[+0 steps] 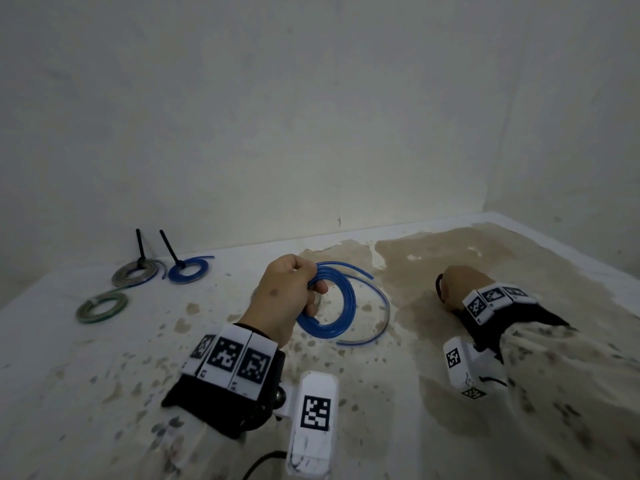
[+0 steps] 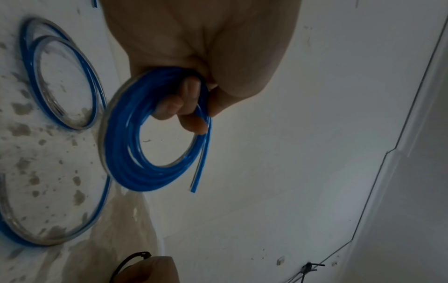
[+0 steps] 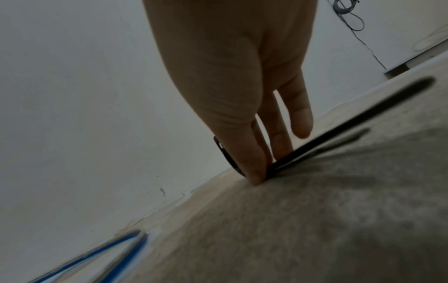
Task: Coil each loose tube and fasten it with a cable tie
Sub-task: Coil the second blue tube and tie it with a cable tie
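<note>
My left hand grips a blue tube wound into a small coil and holds it just above the table. In the left wrist view the fingers curl through the coil, and one cut end sticks out. Wider blue and clear loops lie on the table beside it; whether they belong to the same tube I cannot tell. To the right, my right hand pinches a black cable tie low against the table, its long tail pointing away to the right.
Three tied coils lie at the far left of the stained white table: a grey one and a blue one, each with an upright black tie, and a green one. A wall rises close behind.
</note>
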